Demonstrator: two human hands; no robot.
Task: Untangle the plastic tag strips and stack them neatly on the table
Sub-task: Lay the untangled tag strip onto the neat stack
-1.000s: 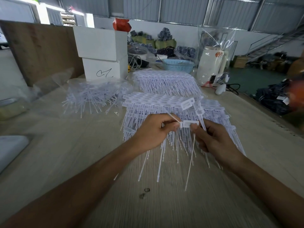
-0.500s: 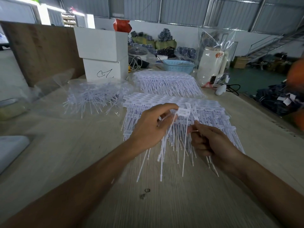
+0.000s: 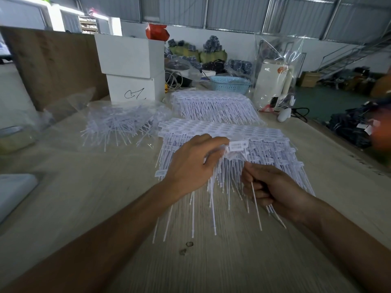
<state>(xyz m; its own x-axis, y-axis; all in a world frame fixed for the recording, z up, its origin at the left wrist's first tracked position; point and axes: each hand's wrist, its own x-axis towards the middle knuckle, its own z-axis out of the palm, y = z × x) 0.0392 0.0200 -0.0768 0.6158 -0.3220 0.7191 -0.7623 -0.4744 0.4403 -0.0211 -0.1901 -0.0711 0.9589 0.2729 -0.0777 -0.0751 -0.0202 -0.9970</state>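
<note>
Two hands on one tag strip [image 3: 238,147]: left hand [image 3: 190,166] pinches its head over the stack [image 3: 264,142], right hand [image 3: 273,187] grips the tail, long axis toward the person.

We see two bare forearms, no sleeves, watch, rings or gloves on either. Our left hand [image 3: 191,164] and right hand [image 3: 273,188] are both uncovered, with short, unpainted nails where the fingertips show.
</note>
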